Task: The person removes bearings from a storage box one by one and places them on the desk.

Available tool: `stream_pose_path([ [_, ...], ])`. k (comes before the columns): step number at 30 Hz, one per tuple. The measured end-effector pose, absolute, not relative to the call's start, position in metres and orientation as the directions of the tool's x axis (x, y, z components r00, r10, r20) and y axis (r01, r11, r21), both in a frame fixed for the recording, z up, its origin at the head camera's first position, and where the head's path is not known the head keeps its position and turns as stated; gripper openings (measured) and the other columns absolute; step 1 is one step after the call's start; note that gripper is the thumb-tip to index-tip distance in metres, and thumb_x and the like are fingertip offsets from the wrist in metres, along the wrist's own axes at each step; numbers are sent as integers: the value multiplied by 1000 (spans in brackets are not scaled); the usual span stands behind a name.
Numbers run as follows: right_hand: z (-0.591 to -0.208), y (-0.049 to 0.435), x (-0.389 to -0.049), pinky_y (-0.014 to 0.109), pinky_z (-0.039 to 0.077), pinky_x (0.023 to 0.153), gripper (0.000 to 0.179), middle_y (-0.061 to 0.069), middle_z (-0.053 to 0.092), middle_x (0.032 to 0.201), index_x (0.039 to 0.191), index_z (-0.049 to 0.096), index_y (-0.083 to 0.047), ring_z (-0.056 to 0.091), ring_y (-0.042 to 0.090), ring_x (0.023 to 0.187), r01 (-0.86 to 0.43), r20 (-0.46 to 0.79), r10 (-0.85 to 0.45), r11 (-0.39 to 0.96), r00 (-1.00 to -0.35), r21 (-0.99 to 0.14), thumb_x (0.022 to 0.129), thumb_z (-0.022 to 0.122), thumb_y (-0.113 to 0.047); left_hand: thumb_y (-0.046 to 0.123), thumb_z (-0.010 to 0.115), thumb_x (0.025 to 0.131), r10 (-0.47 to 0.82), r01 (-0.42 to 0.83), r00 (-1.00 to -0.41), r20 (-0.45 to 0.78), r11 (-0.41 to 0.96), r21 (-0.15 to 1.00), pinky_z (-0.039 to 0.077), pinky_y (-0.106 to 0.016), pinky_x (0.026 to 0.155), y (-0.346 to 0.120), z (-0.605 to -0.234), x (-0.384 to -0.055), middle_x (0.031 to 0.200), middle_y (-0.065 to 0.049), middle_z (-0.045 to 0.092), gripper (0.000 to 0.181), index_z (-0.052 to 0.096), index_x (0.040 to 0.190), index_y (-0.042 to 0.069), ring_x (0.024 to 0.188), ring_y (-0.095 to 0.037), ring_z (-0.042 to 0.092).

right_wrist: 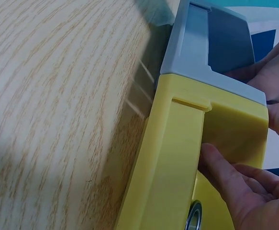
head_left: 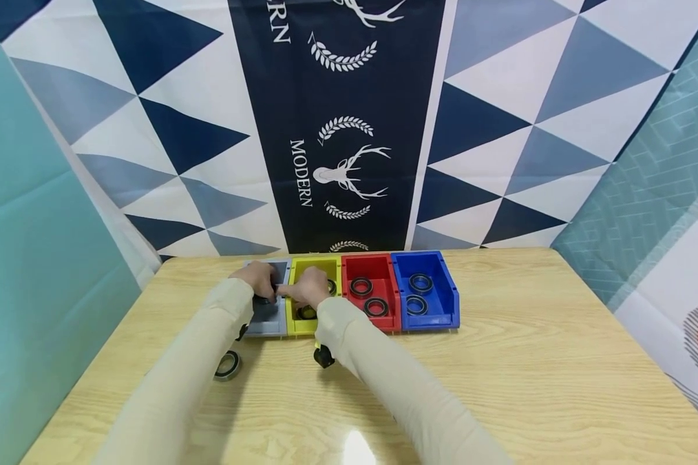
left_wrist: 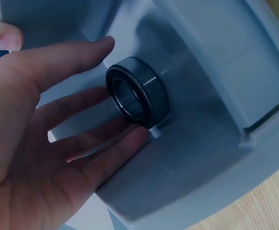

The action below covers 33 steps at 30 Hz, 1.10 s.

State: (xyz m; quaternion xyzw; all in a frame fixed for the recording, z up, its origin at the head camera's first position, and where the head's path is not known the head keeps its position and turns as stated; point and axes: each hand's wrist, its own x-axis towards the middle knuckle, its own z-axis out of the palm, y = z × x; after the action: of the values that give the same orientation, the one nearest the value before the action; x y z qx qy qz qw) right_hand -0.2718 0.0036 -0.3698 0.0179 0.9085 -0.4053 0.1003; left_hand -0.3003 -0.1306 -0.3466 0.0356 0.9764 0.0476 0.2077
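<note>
I see the left hand [head_left: 257,279] inside the grey bin [left_wrist: 225,57], thumb and fingers spread about a bearing [left_wrist: 157,98] — fingertips against its edge, thumb just off it. That bearing sits within the bin. Right hand [head_left: 308,289] at the yellow bin [right_wrist: 170,143], fingers loosely curled inside, nothing visible in its hold. Second bearing [head_left: 238,368] on the tabletop [head_left: 558,361], beside the left sleeve [head_left: 177,374] — two more each in the red bin [head_left: 395,284] and blue bin [head_left: 442,321].

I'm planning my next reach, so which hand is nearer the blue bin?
The right hand, at the yellow bin, two along from the blue bin. The left hand is farther, in the gray bin.
</note>
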Motion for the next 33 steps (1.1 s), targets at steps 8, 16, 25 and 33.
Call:
stream_pose_path([
  [8, -369, 4, -270, 20, 48, 54, 35, 1, 58, 54, 66, 63, -6, 71, 18, 61, 136, -215, -43, 651, -976, -747, 76, 79, -36, 13, 71, 77, 179, 187, -922, -342, 982, 11, 47, -35, 73, -130, -354, -297, 108, -14, 66, 31, 63, 107, 8, 82, -22, 53],
  [16, -368, 4, -270, 22, 52, 62, 36, 5, 63, 64, 75, 64, -4, 70, 16, 59, 141, -224, -45, 654, -974, -743, 76, 78, -36, 2, 66, 82, 269, 284, -927, -263, 959, -18, 43, -32, 64, -131, -369, -297, 100, -15, 70, 21, 65, 103, 6, 72, -19, 54],
  [25, -367, 3, -270, 23, 53, 62, 35, 2, 55, 59, 72, 61, -5, 68, 15, 56, 135, -217, -46, 655, -975, -743, 76, 78, -36, 15, 79, 76, 289, 282, -905, -312, 957, 68, 54, -39, 84, -134, -368, -301, 108, -11, 70, 37, 67, 110, 8, 91, -20, 63],
  [33, -370, 5, -274, 20, 38, 43, 45, -2, 45, 45, 51, 50, -12, 70, 20, 62, 123, -228, -71, 668, -971, -734, 77, 77, -35, 25, 74, 79, 267, 271, -895, -358, 962, 41, 53, -40, 82, -135, -353, -294, 111, -9, 68, 54, 60, 128, 7, 92, -20, 62],
])
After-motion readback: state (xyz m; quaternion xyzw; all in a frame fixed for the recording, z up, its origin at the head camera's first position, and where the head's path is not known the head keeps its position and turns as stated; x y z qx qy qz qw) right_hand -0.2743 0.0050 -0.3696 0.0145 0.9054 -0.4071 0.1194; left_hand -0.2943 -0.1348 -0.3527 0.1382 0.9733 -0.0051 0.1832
